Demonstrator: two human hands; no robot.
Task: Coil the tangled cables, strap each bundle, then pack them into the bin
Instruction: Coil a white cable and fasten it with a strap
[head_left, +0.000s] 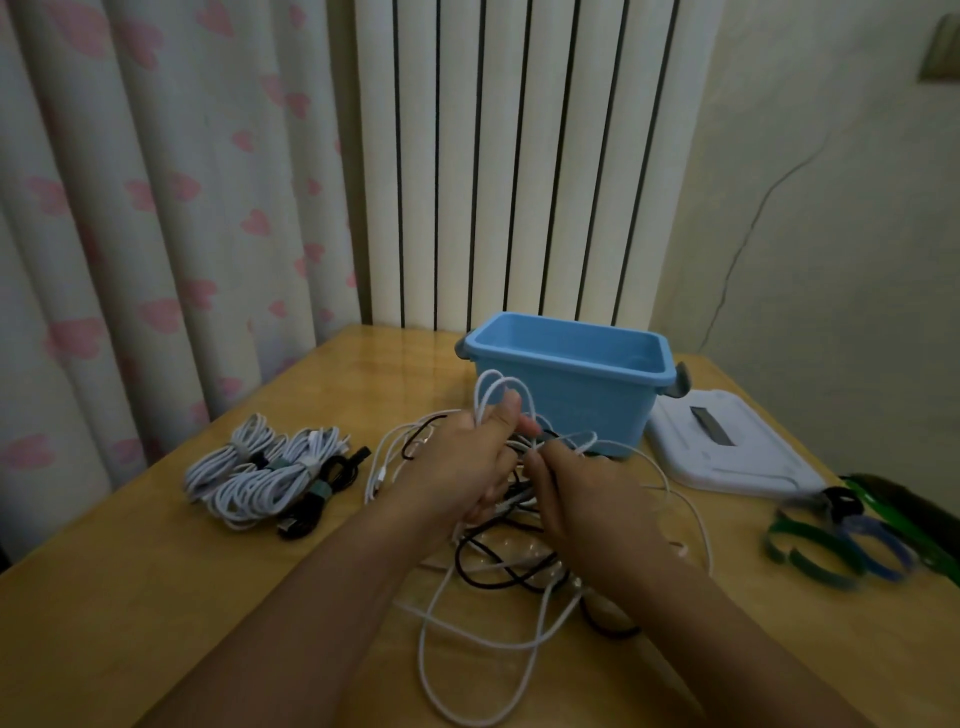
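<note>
Glossy yellow wooden table (156, 597), nearest: loose tangle of white and black cables (498, 587) spread under both forearms. Left hand (462, 467) grips upright white loops; right hand (582, 499) curls around strands, probably pinching one. Strapped coiled bundles (265, 473) left, coloured straps (841, 540) right. Behind: open light-blue plastic bin (566, 374), white lid (727, 452), heart-print curtain (156, 208).

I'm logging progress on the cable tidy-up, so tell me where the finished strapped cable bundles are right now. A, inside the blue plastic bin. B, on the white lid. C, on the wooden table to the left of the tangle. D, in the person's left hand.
C: the strapped white and black cable bundles lie on the wooden table, left of the loose tangle; the blue plastic bin shows none.
</note>
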